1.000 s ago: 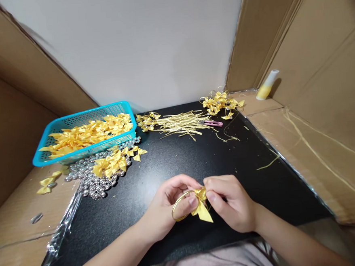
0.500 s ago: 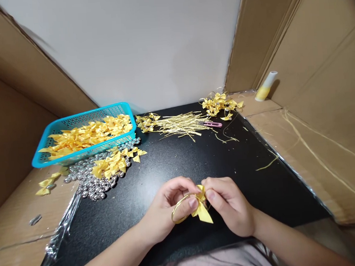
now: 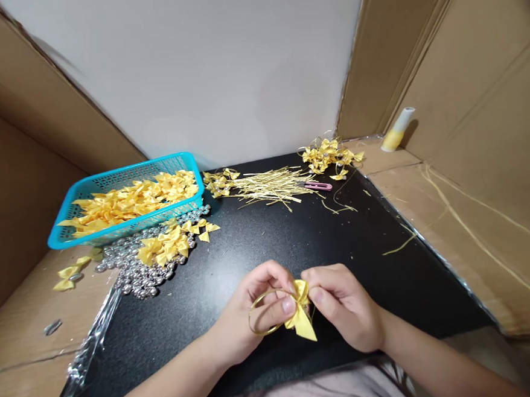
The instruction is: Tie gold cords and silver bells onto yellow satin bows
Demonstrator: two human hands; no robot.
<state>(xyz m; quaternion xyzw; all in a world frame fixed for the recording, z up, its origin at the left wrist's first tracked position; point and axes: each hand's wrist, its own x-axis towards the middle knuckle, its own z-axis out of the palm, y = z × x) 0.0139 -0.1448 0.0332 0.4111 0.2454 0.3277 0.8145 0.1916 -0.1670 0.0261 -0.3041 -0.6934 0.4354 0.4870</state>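
Note:
Both hands meet low at the centre of the black mat (image 3: 322,231). My left hand (image 3: 248,314) pinches a small yellow satin bow (image 3: 302,317) with a gold wire loop (image 3: 259,314) curling out to the left of it. My right hand (image 3: 345,305) pinches the same bow at its knot from the right, fingers closed. The bow's lower tail hangs free below the thumbs.
A turquoise basket (image 3: 87,190) of yellow bows stands at the back left, with silver beads (image 3: 134,271) and loose bows (image 3: 170,241) in front of it. Gold wire strips (image 3: 268,186), a pink clip (image 3: 317,186) and finished bows (image 3: 328,153) lie at the back. Cardboard walls enclose the sides; a small tube (image 3: 397,130) stands at the right.
The hands stay together on the bow; the wire loop has swung slightly left and lower, and the bow sits a little lower.

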